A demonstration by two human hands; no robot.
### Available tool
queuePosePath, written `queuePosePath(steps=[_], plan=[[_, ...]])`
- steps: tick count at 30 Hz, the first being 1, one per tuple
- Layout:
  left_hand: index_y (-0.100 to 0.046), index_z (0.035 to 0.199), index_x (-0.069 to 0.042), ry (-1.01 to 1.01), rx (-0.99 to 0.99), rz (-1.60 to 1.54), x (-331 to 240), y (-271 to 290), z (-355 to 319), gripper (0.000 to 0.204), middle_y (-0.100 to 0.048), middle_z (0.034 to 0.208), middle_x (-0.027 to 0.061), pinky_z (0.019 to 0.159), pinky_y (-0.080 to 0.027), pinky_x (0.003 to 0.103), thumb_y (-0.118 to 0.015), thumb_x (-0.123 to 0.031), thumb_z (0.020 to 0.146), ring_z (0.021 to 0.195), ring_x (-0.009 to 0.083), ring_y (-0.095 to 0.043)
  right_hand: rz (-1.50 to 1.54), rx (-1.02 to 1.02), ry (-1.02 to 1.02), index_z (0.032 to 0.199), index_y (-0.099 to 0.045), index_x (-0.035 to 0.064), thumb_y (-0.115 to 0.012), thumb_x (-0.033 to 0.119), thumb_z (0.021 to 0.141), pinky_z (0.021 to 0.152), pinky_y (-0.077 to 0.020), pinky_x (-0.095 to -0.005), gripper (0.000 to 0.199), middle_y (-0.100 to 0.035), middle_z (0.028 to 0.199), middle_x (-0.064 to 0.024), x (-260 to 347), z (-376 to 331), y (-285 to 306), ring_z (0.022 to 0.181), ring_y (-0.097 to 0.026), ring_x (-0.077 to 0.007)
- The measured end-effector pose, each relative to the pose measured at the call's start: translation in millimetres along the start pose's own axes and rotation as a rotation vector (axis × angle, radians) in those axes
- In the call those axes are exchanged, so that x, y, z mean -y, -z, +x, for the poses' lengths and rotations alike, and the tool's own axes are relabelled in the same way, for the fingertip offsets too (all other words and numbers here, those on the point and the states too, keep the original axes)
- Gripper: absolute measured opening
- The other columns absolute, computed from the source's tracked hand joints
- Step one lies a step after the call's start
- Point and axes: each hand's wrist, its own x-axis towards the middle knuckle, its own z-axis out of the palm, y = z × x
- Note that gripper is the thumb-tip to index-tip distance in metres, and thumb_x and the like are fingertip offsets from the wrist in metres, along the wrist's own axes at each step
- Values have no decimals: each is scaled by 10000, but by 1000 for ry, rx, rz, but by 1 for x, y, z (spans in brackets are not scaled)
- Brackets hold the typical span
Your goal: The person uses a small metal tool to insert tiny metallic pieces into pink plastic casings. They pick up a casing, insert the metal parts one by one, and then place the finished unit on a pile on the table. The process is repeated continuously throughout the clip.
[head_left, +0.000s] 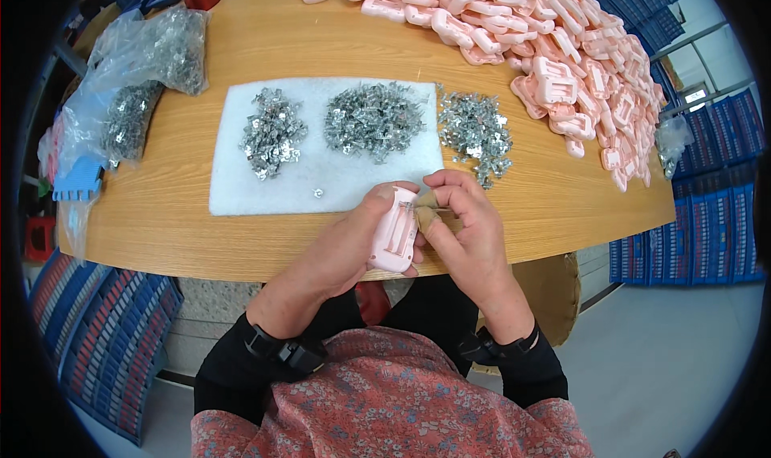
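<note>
**Pink casing held at the desk edge, a small part going in**

The pink plastic casing (pixel 393 232) sits upright in the left hand (pixel 345 253), just over the near edge of the wooden desk (pixel 161 217). The left fingers are wrapped around its back, with the thumb pressed along its top. The right hand (pixel 466 233) is against the casing's right side, its taped fingertips (pixel 426 209) pinched together on something too small to make out, likely one of the metal clips.

It looks like the fitting step: a clip being seated into the casing's slot. The next move, I'd judge, calls for a steady left grip and a firm, well-aimed push from the right.

Just beyond the hands lies a white foam pad (pixel 321 181) carrying two heaps of metal clips (pixel 373 121). A third heap (pixel 475 133) rests on bare wood beside it. Farther right spreads a large pile of pink casings (pixel 546 48). Clear bags of clips (pixel 148 65) lie at the left.
</note>
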Motion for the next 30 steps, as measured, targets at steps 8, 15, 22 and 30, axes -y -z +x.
queuePosePath(steps=[8, 15, 22, 30], plan=[[-441, 1328, -46, -41, -47, 90, 9, 4, 4, 474, -598, 984, 108, 653, -593, 347, -314, -414, 1057, 805, 196, -654, -401, -9, 184, 991, -644, 0, -697, -12, 707, 815, -497, -422, 289, -616, 1056, -140, 20, -1, -2, 936, -589, -333], [-460, 1310, -56, -5, -62, -24, 2, -1, 1, 459, -626, 987, 120, 642, -589, 336, -318, -413, 1059, 808, 195, -658, -288, 34, 113, 1080, -672, 30, -686, -28, 721, 770, -519, -403, 364, -614, 1058, -144, 19, -11, 1, 906, -604, -318], [-451, 1322, -58, -12, -49, -15, 2, 0, 0, 467, -633, 963, 119, 634, -583, 338, -318, -420, 1058, 801, 193, -657, -230, -55, 123, 1022, -664, 18, -679, -14, 729, 710, -515, -390, 295, -610, 986, -143, 11, -15, 7, 831, -609, -314], [-432, 1342, -43, -20, -64, 124, 4, -1, 2, 466, -618, 958, 125, 619, -573, 329, -312, -389, 1054, 795, 199, -662, -338, 8, 189, 892, -603, 18, -674, 6, 726, 668, -488, -416, 181, -560, 821, -141, 14, 3, 3, 785, -589, -339]])
